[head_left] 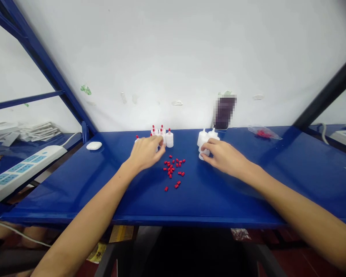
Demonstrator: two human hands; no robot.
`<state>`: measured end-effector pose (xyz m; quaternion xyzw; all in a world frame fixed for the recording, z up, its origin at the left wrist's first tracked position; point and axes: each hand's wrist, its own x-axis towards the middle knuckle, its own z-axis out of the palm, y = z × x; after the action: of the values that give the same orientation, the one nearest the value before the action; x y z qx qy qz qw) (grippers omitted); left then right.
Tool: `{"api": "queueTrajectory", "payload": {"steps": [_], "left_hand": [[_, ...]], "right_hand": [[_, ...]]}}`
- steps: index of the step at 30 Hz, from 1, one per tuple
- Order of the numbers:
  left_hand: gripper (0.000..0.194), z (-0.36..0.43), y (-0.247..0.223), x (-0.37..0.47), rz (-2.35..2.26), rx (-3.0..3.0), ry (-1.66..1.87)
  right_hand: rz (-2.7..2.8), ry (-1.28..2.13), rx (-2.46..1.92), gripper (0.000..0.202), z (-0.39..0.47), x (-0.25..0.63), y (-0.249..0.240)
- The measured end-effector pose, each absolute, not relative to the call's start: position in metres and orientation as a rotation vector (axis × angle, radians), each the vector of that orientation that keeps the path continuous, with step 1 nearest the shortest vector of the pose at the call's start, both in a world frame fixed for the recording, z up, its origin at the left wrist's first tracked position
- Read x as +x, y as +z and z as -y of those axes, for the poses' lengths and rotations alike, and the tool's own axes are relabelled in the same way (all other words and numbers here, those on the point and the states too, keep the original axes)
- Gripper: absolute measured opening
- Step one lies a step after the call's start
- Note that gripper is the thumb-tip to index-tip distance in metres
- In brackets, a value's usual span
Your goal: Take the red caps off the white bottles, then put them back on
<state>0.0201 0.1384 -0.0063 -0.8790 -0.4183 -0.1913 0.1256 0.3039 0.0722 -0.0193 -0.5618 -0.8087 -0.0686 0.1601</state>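
Note:
My left hand (147, 152) is curled at the group of small white dropper bottles with red tip caps, one of which (169, 138) stands at the group's right end. Its fingers close on a white bottle that they mostly hide. To the right, my right hand (223, 156) grips a white bottle (204, 151) between thumb and fingers. Just behind it stand white bottles with bare pointed nozzles (202, 137). Loose small red caps (170, 168) lie scattered on the blue table between my hands.
On the blue table (83, 184), a white oval case (93, 146) lies at left and a clear bag of red caps (264, 133) at back right. A blurred-out dark phone-like object (225, 111) leans on the wall. A power strip (25, 169) sits beyond the left edge.

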Motion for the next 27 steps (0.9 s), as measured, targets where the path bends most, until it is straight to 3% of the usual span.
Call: {"api": "queueTrajectory", "payload": {"steps": [8, 17, 22, 27], "left_hand": [[0.022, -0.159, 0.005, -0.007, 1.456, -2.307, -0.901], [0.030, -0.152, -0.001, 0.003, 1.486, -2.376, -0.767], [0.034, -0.151, -0.005, 0.007, 1.486, -2.388, -0.587], [0.031, -0.151, -0.007, 0.007, 1.419, -2.308, -0.747]], "right_hand": [[2.333, -0.238, -1.710, 0.031, -0.072, 0.302, -0.020], [2.132, -0.354, -1.950, 0.025, -0.067, 0.299, -0.004], [2.342, -0.245, -2.079, 0.047, -0.065, 0.297, -0.002], [2.346, -0.252, -2.101, 0.049, -0.069, 0.296, -0.008]]}}
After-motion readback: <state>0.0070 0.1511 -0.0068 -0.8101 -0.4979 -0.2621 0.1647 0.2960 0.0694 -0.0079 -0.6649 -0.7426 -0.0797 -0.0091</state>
